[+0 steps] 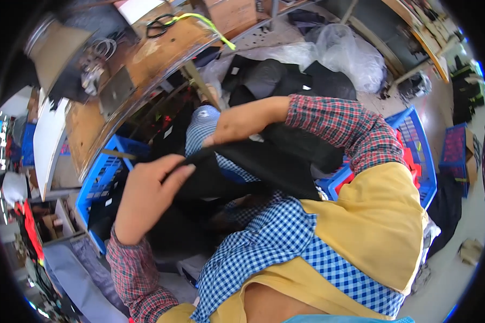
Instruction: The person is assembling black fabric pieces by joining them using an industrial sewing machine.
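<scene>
My left hand (155, 185) is closed on the edge of a black cloth piece (253, 164), thumb on top and fingers curled beneath. The cloth stretches across my lap toward the right. My right hand (223, 130) reaches over the far side of this cloth, and its fingers are hidden behind the fabric. A blue-and-white checked cloth (201, 125) covers my leg beside the right hand. More black fabric lies below the held piece, in shadow.
A worn wooden worktable (161, 59) stands at the upper left with a yellow-green cord (205, 26) on it. Blue crates (94, 185) flank me, the right crate (424, 156) holding red items. Black cloth pieces (264, 75) and clear plastic (355, 54) lie on the floor ahead.
</scene>
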A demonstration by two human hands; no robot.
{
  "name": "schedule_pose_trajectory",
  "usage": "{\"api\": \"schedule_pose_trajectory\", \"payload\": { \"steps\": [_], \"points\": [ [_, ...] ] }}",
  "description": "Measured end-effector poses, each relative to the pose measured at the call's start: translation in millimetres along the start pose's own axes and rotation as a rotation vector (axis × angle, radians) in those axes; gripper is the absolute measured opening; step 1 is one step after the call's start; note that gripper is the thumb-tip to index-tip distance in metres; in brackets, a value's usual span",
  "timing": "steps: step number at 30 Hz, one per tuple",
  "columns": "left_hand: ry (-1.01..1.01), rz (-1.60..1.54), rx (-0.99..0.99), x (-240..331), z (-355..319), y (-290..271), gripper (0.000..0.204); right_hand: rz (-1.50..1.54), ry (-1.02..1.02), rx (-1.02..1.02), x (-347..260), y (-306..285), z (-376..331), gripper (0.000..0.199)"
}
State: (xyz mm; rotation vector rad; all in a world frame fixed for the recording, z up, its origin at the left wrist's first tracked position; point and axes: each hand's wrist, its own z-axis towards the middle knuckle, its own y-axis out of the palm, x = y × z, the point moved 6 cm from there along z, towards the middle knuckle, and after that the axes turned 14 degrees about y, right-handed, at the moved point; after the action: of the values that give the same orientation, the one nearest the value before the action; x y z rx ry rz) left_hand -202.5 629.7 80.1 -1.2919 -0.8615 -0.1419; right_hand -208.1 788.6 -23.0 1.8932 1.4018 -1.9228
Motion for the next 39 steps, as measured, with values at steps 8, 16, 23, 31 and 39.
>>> {"api": "schedule_pose_trajectory", "payload": {
  "steps": [8, 16, 23, 31, 39],
  "points": [
    [-0.163, 0.276, 0.254, -81.3, -30.4, -73.0, 0.032, -0.469, -0.069, 0.813, -61.4, -90.8, 40.8, 0.043],
    [0.052, 0.978, 0.520, -119.1, -20.6, -125.3, 0.034, -0.722, 0.016, 0.784, -80.9, -108.2, 113.7, 0.047],
    [-0.090, 0.868, 0.353, -197.6, -3.0, -153.3, 0.038, -0.727, -0.102, 0.664, -52.5, -138.3, 184.7, 0.039],
    [-0.147, 0.675, 0.305, -233.0, 7.3, -173.8, 0.041, -0.891, -0.176, 0.521, -55.5, -149.6, 214.8, 0.034],
    [-0.229, 0.598, 0.262, -241.7, 10.1, -183.0, 0.047, -0.886, -0.111, 0.500, -55.9, -156.5, 220.9, 0.027]
  ]
}}
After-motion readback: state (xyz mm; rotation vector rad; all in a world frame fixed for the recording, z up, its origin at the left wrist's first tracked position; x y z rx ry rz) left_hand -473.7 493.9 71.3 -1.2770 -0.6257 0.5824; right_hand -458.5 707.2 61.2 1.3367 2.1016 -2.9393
